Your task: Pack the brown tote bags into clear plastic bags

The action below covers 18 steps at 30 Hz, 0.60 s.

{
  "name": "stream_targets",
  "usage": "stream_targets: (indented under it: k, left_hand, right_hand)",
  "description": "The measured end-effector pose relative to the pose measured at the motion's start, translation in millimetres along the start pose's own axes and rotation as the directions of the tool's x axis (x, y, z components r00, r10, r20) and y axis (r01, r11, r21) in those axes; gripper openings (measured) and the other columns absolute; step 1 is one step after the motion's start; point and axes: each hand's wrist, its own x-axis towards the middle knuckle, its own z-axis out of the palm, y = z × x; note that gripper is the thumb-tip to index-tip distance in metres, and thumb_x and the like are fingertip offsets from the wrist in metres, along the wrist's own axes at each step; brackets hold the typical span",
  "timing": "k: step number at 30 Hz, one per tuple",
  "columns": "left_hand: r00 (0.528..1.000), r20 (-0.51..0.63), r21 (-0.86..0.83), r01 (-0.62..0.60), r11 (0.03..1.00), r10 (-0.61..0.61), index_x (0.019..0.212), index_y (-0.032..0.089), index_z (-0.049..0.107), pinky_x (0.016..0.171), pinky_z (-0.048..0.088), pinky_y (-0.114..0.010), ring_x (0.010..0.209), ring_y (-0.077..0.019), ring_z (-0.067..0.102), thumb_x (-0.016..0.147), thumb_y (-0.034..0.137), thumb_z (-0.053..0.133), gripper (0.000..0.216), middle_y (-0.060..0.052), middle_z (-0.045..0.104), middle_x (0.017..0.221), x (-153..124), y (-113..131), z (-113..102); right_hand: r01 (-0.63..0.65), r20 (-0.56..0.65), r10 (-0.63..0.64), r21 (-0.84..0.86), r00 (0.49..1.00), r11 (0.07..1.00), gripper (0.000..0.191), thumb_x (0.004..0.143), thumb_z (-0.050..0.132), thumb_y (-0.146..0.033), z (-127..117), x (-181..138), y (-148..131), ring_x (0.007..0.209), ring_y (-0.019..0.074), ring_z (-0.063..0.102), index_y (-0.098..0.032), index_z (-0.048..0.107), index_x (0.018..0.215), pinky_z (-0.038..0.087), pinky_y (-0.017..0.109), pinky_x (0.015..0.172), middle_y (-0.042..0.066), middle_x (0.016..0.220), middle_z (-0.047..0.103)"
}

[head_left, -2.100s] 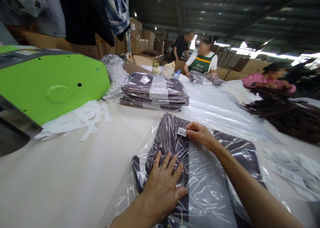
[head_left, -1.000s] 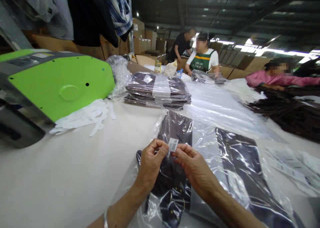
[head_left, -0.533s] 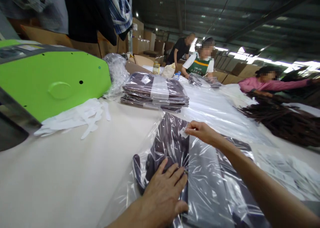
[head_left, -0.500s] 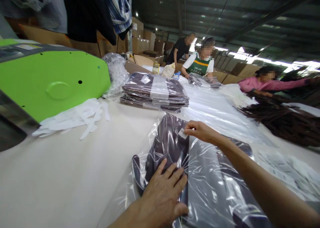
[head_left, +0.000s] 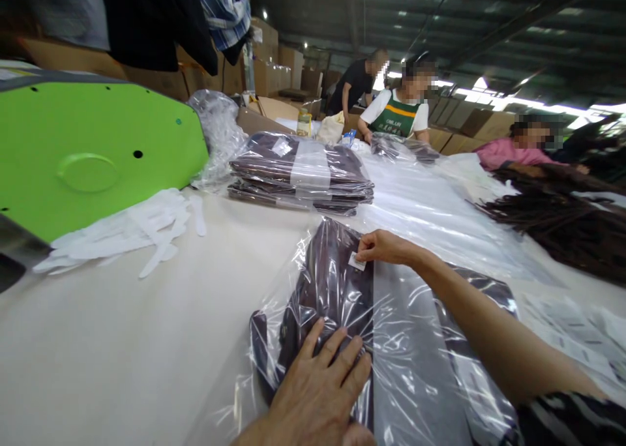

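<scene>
The white label (head_left: 358,263) is on the clear bag (head_left: 411,341), over the top part of the brown cloth (head_left: 325,270) inside. The right hand (head_left: 384,245) pinches the label. The left hand (head_left: 317,384) lies flat on the bag, fingers spread. Under the bag is the table (head_left: 161,341). Behind it sits a shiny pile (head_left: 267,165).

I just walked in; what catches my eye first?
Probably the bright green machine at the far left. Next, front and centre, a plastic-wrapped dark garment: the left hand lies flat on it while the right hand touches a white label near its top. Behind it sits a stack of wrapped dark garments.
</scene>
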Motion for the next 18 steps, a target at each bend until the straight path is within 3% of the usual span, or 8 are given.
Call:
stream_targets:
  k: [8,12,15,18]
  left_hand:
    - [0.997,-0.042,-0.063,0.055,0.997,-0.058,0.152,0.022,0.029,0.119,0.015,-0.061,0.145,-0.0323,0.030,0.094,0.060,0.045,0.071,-0.010,0.035,0.157,-3,6,-4]
    - [0.996,-0.064,-0.044,0.060,0.997,-0.062,0.152,0.024,0.030,0.120,0.013,-0.058,0.144,-0.0306,0.031,0.093,0.060,0.046,0.071,-0.007,0.036,0.157,-5,9,-5]
    - [0.994,-0.095,-0.019,0.057,0.998,-0.058,0.151,0.024,0.032,0.120,0.015,-0.056,0.142,-0.0292,0.035,0.092,0.063,0.045,0.072,-0.007,0.041,0.154,-2,9,-3]
    - [0.990,-0.132,0.031,0.050,0.998,-0.046,0.150,0.025,0.034,0.118,0.019,-0.056,0.140,-0.0284,0.038,0.092,0.064,0.046,0.071,-0.006,0.045,0.152,2,6,-1]
  right_hand:
    - [-0.051,-0.099,0.029,-0.226,0.995,0.973,0.023,0.073,0.070,-0.042,25,1,11,0.060,0.0120,0.052,-0.020,0.064,0.067,0.035,0.023,0.054,-0.004,0.062,0.062]
    - [-0.101,-0.142,0.052,-0.361,0.989,0.927,0.025,0.066,0.079,-0.039,24,2,-1,0.064,0.0159,0.058,-0.019,0.066,0.073,0.039,0.025,0.058,-0.001,0.065,0.064]
    - [-0.149,-0.274,0.021,-0.456,0.962,0.877,0.046,0.065,0.083,-0.038,31,-10,-19,0.088,0.0265,0.064,-0.015,0.066,0.100,0.046,0.033,0.075,0.011,0.095,0.071]
    - [-0.179,-0.393,-0.040,-0.503,0.919,0.846,0.070,0.075,0.076,-0.042,48,-47,-37,0.126,0.0350,0.049,-0.013,0.050,0.134,0.037,0.046,0.102,0.021,0.137,0.054]
